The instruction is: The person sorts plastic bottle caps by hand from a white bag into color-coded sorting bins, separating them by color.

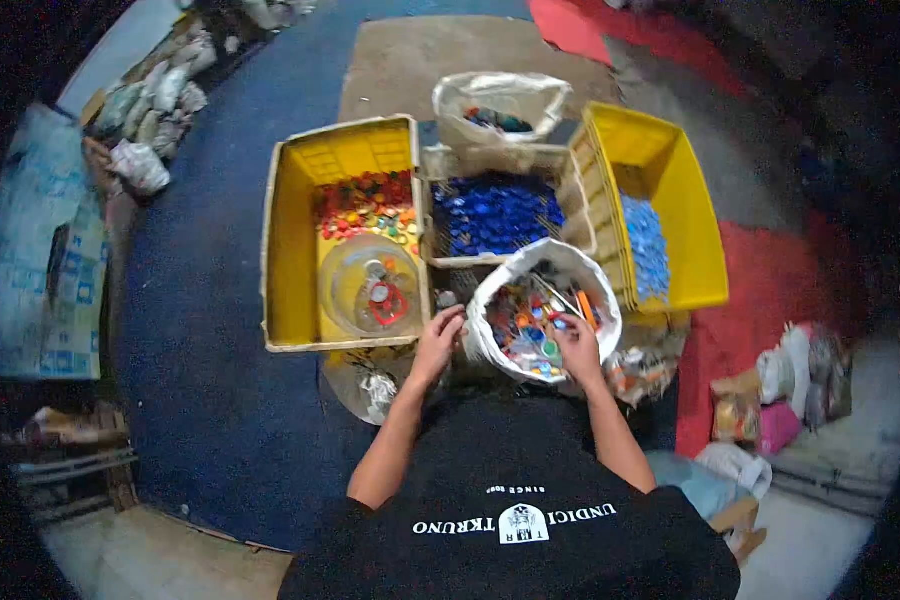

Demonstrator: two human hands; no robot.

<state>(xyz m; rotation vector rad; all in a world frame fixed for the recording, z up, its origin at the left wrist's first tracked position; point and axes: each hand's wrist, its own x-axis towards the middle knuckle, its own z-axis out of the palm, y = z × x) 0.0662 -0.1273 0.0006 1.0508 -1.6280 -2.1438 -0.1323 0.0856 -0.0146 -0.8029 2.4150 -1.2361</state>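
Note:
A white sack (478,318) with a rolled rim stands in front of me, full of mixed small coloured pieces. Inside its right part is my right hand (576,345), fingers bent among the pieces; whatever it grips is too small to name. My left hand (440,342) is just outside the sack's left rim, its fingers curled together, with anything in them hidden. Left of it, a yellow crate (292,240) holds red, orange and green pieces and a round clear tub (335,290). Beyond the sack, a crate (582,215) contains dark blue pieces.
A tilted yellow crate (695,230) with light blue pieces stands on the right. Another white sack (450,100) is at the back. Bags (140,165) lie far left, and more bags (790,375) lie at the right. A cardboard box (75,290) stands at the left edge.

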